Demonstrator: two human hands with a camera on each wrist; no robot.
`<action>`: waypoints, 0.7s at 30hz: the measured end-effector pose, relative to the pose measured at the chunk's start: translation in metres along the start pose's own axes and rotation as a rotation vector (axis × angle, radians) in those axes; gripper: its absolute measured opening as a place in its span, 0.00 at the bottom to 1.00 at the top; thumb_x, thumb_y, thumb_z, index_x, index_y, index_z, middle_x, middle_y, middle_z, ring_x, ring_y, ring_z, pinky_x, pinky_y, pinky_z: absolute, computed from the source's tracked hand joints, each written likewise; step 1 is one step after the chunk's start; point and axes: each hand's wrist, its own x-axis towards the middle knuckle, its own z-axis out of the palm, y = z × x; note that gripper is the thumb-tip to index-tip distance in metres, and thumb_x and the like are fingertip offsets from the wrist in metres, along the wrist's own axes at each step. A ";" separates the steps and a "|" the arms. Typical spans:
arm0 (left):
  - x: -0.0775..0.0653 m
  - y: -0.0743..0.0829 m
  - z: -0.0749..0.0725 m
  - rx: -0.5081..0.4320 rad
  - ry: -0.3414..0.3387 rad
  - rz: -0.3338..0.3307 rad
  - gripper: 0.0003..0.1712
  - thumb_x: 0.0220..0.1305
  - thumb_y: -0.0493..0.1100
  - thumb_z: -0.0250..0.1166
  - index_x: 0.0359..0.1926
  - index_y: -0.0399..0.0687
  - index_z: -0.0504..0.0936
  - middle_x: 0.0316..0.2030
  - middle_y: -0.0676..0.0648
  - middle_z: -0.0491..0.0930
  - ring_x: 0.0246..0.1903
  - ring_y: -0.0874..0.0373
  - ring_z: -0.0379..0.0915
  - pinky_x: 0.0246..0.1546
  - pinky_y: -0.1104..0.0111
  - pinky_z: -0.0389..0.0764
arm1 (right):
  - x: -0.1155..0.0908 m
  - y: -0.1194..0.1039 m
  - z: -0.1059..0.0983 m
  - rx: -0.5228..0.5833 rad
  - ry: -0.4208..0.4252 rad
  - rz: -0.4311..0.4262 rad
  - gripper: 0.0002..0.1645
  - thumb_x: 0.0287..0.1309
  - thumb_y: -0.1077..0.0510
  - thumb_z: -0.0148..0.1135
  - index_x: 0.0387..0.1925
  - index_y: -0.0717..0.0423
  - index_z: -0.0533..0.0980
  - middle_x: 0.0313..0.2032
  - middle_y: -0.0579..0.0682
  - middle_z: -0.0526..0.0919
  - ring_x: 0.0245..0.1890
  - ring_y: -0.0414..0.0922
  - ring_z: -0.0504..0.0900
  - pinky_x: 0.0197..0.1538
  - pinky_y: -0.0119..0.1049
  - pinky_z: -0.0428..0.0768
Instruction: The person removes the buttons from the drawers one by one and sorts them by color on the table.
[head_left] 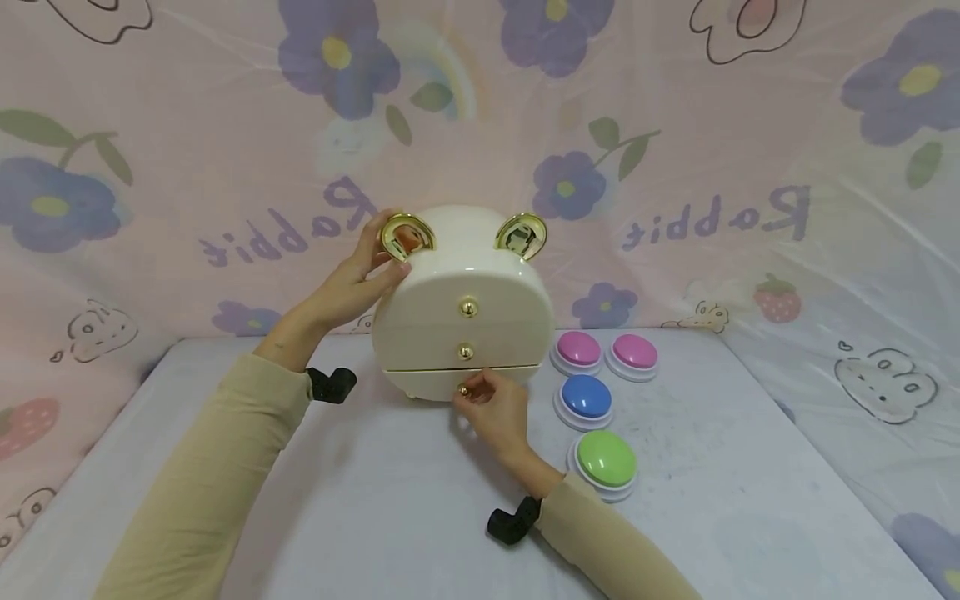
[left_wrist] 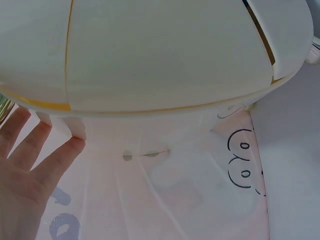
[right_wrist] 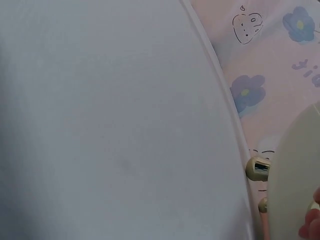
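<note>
A cream, rounded chest of small drawers (head_left: 420,312) with gold ears and gold knobs stands on the white-covered table. At its upper left, my left hand (head_left: 358,273) grips its side around the left ear (head_left: 407,237), thumb in front and fingers behind. The left wrist view shows those fingers (left_wrist: 55,160) touching the chest's back edge. My right hand (head_left: 498,412) pinches the lowest knob (head_left: 463,390), on the bottom drawer (head_left: 420,383). A narrow dark gap runs above that drawer. Only some right fingertips (right_wrist: 312,225) show in the right wrist view.
Right of the chest are two pink push buttons (head_left: 579,348), a blue button (head_left: 587,397) and a green button (head_left: 607,458), all on white bases. The green one lies close to my right forearm. A patterned cloth (head_left: 465,150) hangs behind the table (head_left: 720,500).
</note>
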 end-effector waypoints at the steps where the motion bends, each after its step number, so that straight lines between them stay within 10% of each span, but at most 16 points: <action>1: 0.000 -0.001 0.000 -0.001 0.001 0.003 0.41 0.72 0.46 0.52 0.73 0.70 0.35 0.74 0.43 0.46 0.71 0.39 0.48 0.67 0.38 0.49 | -0.001 -0.001 -0.001 -0.010 -0.005 -0.006 0.06 0.39 0.65 0.71 0.23 0.57 0.79 0.20 0.50 0.84 0.19 0.37 0.80 0.25 0.23 0.76; 21: -0.002 0.001 0.000 -0.007 -0.003 -0.002 0.41 0.72 0.47 0.52 0.73 0.73 0.36 0.74 0.44 0.47 0.72 0.39 0.48 0.66 0.36 0.49 | -0.033 -0.026 -0.032 -0.298 -0.165 -0.190 0.09 0.40 0.61 0.70 0.20 0.51 0.75 0.19 0.43 0.81 0.20 0.33 0.73 0.24 0.23 0.70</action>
